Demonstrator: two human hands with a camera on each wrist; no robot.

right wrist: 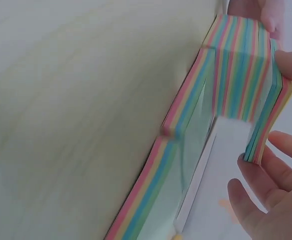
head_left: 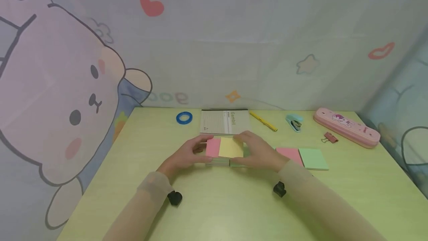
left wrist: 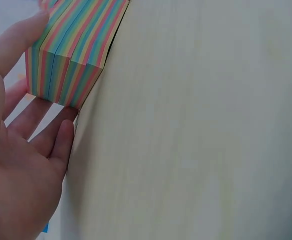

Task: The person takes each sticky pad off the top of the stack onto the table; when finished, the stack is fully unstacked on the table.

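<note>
Sticky-note stack, pink on top, sits in the middle of the head view, just below the notebook, and your left hand has it: thumb along the near side, fingers on the far side, spread just as wide as the block. From the left wrist, its striped edges show at the upper left of the frame. Over on the right, your right hand pinches a yellow-topped pad by its near and far edges. And this is the relation that counts: that pad lies left of your right fingers, between your two hands, over the right part of the pink top and jutting past it. Your right hand is the nearer one. From above, the pad looks roughly square, so no long axis stands out. In the right wrist view it tilts; whether it bears on the stack, these angles don't tell. Further right in the head view, a pink pad and a green pad lie side by side on the desk.
</note>
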